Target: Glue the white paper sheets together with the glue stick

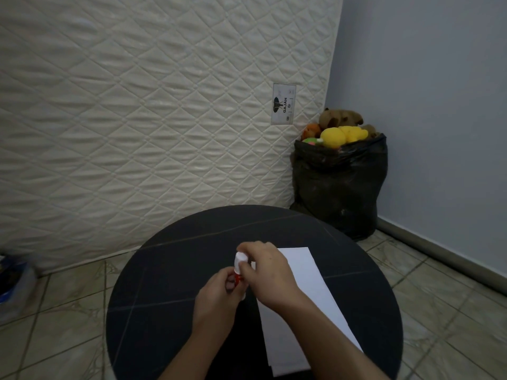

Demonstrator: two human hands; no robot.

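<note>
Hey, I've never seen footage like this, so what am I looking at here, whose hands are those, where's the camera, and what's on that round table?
There is no machine here: a person wears one camera on the head, looking down at their own hands. The left hand grips the red body of a white-capped glue stick, while the right hand pinches its cap. They work above a round black table, where white paper sheets lie to the right. Behind stand a quilted white mattress and a black bag of plush toys.

- L hand (216, 290): bare, no ring, no watch, short nails.
- R hand (267, 266): bare too, no jewellery.
- Both forearms bare to frame edge; no sleeve seen.
</note>
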